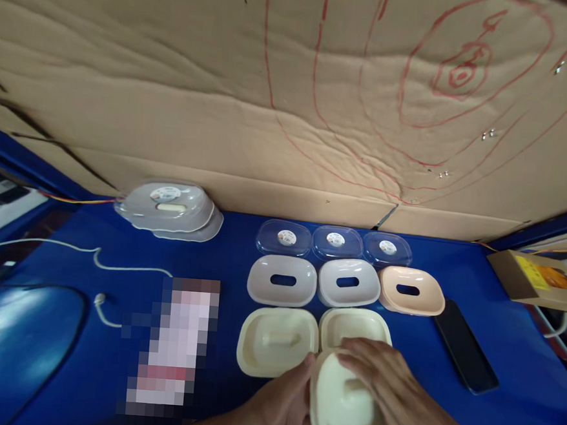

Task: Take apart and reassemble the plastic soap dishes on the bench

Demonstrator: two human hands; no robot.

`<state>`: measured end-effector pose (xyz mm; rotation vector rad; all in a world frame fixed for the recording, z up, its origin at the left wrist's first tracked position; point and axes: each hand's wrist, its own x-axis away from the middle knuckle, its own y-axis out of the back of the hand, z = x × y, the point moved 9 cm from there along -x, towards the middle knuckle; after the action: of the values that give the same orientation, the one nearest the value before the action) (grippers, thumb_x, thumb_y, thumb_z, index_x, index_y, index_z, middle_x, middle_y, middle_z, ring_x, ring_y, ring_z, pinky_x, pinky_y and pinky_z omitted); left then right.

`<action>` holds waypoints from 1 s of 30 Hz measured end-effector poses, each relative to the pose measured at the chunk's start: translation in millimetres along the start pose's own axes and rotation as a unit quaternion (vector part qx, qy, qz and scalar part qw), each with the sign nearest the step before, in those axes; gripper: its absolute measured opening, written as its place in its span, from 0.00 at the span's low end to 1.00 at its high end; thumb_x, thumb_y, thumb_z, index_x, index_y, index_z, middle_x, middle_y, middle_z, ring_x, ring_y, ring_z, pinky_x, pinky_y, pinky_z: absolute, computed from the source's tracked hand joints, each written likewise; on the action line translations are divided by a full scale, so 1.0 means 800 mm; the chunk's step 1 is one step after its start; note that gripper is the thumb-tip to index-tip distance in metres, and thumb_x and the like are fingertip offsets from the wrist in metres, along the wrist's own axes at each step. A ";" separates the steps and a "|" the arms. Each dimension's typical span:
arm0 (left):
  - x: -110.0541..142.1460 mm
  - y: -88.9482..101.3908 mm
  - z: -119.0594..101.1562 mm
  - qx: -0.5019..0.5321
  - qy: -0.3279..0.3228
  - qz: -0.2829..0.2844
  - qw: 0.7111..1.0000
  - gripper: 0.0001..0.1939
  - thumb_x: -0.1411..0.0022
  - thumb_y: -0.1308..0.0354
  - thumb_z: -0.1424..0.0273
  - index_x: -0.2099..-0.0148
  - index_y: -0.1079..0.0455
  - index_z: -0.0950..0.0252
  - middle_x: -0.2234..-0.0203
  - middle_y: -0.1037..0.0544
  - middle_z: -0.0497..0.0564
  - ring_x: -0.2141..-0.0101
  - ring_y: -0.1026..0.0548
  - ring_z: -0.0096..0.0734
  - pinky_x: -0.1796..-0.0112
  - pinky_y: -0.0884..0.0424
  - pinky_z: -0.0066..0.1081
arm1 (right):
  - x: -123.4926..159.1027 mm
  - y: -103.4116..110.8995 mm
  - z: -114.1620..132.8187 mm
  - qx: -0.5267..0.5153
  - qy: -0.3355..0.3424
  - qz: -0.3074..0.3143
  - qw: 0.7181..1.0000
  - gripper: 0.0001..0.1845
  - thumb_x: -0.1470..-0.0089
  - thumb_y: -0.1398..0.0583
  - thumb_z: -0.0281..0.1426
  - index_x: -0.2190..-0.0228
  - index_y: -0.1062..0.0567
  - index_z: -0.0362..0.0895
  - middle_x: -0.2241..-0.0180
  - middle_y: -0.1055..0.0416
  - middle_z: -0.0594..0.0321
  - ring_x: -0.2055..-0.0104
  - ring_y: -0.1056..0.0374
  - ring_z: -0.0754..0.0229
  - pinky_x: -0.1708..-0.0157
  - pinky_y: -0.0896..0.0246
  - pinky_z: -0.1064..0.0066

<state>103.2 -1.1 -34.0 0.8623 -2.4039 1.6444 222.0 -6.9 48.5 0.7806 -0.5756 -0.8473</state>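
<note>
A cream oval plastic soap dish base (pixel 345 404) with a raised bar in its middle is between my hands, tilted at the near edge of the view. My left hand (pixel 283 397) grips its left side with the thumb along the rim. My right hand (pixel 388 388) lies over its right side, fingers closed together across the far rim. Just beyond, a second cream base (pixel 353 324) is partly hidden by my right fingers. A third cream base (pixel 278 341) sits to the left of it on the blue table.
Behind stand two pale grey slotted trays (pixel 281 294) (pixel 348 299) and a peach one (pixel 410 304). Clear lids (pixel 284 238) line the back. Stacked covered dishes (pixel 170 208) stand back left. A black phone-like slab (pixel 468 348) lies right, a cardboard box (pixel 534 278) farther right.
</note>
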 end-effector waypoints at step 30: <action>0.033 -0.040 -0.040 -0.702 -0.305 0.064 0.641 0.20 0.25 0.47 0.67 0.35 0.26 0.59 0.45 0.19 0.63 0.47 0.21 0.51 0.44 0.28 0.42 | 0.099 0.035 -0.165 0.050 -0.196 -0.124 0.971 0.41 0.40 0.40 0.35 0.30 0.45 0.70 0.23 0.52 0.67 0.23 0.57 0.32 0.27 0.61 0.29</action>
<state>89.8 8.4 15.8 0.8401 -2.9717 -0.9410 372.0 -11.3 4.1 0.7916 -0.8884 -1.2262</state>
